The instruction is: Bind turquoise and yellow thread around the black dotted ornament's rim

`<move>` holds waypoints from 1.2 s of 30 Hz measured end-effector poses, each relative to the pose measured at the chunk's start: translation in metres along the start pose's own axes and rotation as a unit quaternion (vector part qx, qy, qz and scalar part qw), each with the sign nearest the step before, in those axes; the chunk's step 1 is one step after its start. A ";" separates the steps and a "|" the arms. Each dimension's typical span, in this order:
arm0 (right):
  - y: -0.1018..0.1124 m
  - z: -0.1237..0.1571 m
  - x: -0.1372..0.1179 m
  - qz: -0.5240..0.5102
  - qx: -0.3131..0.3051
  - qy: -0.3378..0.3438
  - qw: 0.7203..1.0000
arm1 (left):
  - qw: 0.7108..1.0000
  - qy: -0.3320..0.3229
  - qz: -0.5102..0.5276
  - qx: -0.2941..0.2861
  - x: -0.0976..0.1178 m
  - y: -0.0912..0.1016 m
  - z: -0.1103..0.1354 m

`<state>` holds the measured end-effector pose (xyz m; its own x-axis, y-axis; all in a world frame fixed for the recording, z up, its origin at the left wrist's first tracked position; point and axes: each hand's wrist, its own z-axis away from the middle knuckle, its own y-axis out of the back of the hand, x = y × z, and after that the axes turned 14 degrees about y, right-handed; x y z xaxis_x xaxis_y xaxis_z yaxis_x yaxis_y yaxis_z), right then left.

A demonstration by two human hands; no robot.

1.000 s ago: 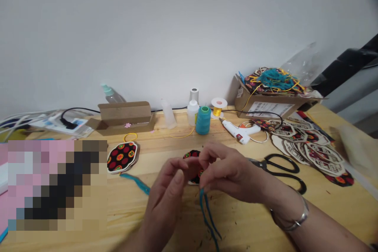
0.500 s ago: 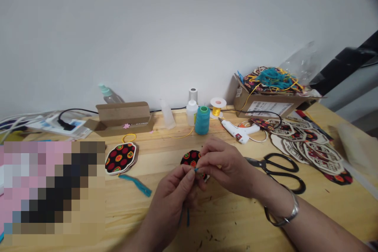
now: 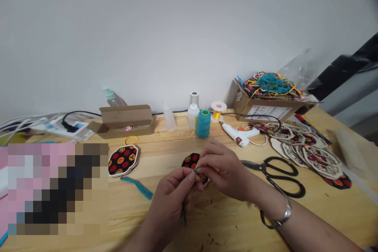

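My left hand (image 3: 173,199) and my right hand (image 3: 224,169) meet over the wooden table (image 3: 236,220), fingertips pinched together on a teal cord (image 3: 184,216) whose end hangs below my left palm. Just behind the fingers lies a black patterned fabric piece (image 3: 191,161) with red and green dots, partly covered by my right hand. A silver bangle (image 3: 276,216) circles my right wrist.
Black scissors (image 3: 280,175) lie right of my hands, a white glue gun (image 3: 238,134) and a teal thread spool (image 3: 203,123) behind them. A stack of patterned pieces (image 3: 123,160) and a teal strip (image 3: 138,187) sit left. Cardboard boxes (image 3: 265,106) and wooden cutouts (image 3: 313,151) fill the right.
My hands drew closer and lower, fingertips now pinched together. The long cord ends that hung under my right hand a second ago are mostly drawn up, only a short end showing.
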<state>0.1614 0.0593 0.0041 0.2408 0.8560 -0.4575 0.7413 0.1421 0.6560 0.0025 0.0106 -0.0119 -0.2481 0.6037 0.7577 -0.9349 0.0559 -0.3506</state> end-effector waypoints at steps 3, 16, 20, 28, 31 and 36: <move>-0.004 -0.002 0.001 -0.010 0.022 0.001 1.000 | 1.000 -0.019 -0.007 0.012 0.000 0.002 -0.002; 0.040 0.051 -0.022 0.351 -0.198 -0.204 0.892 | 0.991 -0.011 0.129 0.020 0.019 -0.002 0.018; 0.052 0.093 -0.019 0.390 -0.164 -0.236 0.875 | 0.991 -0.002 0.136 0.018 0.026 -0.003 0.020; 0.028 0.036 -0.002 0.199 -0.030 -0.259 0.945 | 0.989 -0.011 0.150 0.010 0.018 0.004 -0.002; 0.021 -0.006 0.017 0.195 0.035 -0.234 0.952 | 0.991 -0.009 0.134 0.000 0.016 0.009 -0.006; 0.013 -0.052 0.045 0.217 0.054 -0.253 0.941 | 0.992 -0.005 0.121 -0.027 0.018 0.012 -0.007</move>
<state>0.1491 0.1259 0.0235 0.7822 0.4723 -0.4063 0.5579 -0.2407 0.7942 -0.0117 0.0280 -0.0068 -0.4668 0.5961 0.6533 -0.8327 -0.0474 -0.5517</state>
